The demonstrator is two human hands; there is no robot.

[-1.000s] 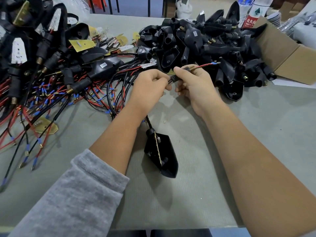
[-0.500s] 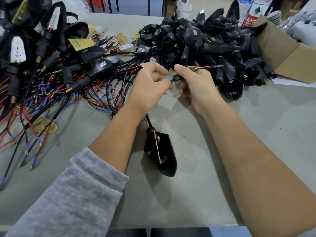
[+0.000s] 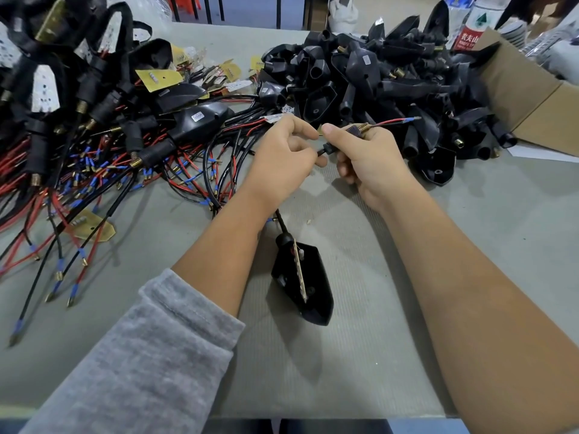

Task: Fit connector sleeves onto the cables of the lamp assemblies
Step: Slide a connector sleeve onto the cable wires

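Nearest the viewer, at about 7 o'clock, a grey sleeve (image 3: pixel 138 355) covers the left forearm, while the right forearm comes in bare from 4 o'clock, both cut off by the lower edge. Just beyond, near the centre of the grey table (image 3: pixel 391 355), lies a black lamp housing (image 3: pixel 302 285) with a thin strip board standing on edge inside it; its black cable (image 3: pixel 281 219) runs up toward 12 o'clock and vanishes under the left wrist. Above that, the left hand (image 3: pixel 283 158) is curled into a fist around the cable, though the fingers hide just where it is gripped. Touching it on the right, the right hand (image 3: pixel 365 158) pinches a small black connector sleeve (image 3: pixel 329 149) between thumb and curled fingers; a brass threaded piece (image 3: pixel 363 128) shows above its knuckles, and red and black wires with a blue tip (image 3: pixel 398 121) stick out toward 2 o'clock. How far the sleeve sits on the cable cannot be made out. Farther off at 10 o'clock sprawls a tangle of finished assemblies (image 3: pixel 103 145) with red, black and blue leads, cut off at the left edge. At 1 o'clock a heap of empty black housings (image 3: pixel 376 76) rests against a cardboard box (image 3: pixel 529 98), with a bottle partly out of view behind.
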